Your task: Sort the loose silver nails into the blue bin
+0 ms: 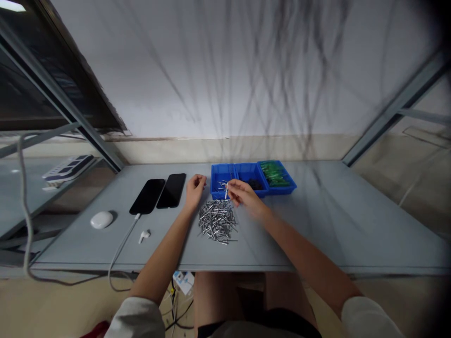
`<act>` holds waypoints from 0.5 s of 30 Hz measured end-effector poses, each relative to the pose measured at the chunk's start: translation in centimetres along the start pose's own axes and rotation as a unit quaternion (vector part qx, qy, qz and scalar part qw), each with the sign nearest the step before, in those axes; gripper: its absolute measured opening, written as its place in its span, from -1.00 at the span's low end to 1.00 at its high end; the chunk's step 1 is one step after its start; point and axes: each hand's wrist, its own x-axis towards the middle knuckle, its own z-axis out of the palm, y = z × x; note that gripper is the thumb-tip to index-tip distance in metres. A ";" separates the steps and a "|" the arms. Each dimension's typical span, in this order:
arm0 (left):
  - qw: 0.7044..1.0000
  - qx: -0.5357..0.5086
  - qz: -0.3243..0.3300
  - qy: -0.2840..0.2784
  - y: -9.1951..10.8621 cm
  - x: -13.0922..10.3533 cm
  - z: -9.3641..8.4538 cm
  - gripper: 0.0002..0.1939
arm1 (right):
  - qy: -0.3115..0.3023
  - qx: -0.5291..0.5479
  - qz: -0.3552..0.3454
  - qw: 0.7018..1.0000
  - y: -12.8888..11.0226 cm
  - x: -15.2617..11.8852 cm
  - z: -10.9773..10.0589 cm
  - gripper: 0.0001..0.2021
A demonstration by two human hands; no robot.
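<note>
My right hand [244, 195] pinches a thin pale metal pin [226, 190] between thumb and fingertips, held nearly upright at the front of the left blue bin [221, 169]. Similar pins [221, 186] lie loose inside that bin. Below it on the table is a heap of shiny metal pins [217, 220]. To the left, my left hand [195, 188] rests near the bin with fingers curled together; whatever is in them, if anything, is too small to name. The middle bin [246, 170] holds small dark pieces, and the right bin [291, 190] holds green slender pieces.
Two black phones [147, 197] [171, 190] lie left of my left hand, one with a white cable [123, 239] plugged in. A white earbud case [102, 219] and an earbud [144, 235] are nearby. Grey metal posts stand at both sides of the table [334, 216], before a wall.
</note>
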 end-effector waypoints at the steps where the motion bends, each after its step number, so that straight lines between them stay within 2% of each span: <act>1: 1.000 -0.002 -0.001 -0.001 0.1 0.0 0.0 -0.76 | 0.005 0.023 -0.002 1.000 -0.2 -0.1 0.0 -0.63; 5: 1.000 -0.005 -0.006 -0.002 0.2 -0.2 0.1 -0.76 | 0.023 0.059 0.001 0.998 -0.9 -0.2 -0.3 -0.65; 15: 1.000 -0.007 -0.006 0.014 0.3 0.0 -0.3 -0.78 | 0.052 0.012 -0.031 0.998 -1.0 -0.1 -1.0 -0.64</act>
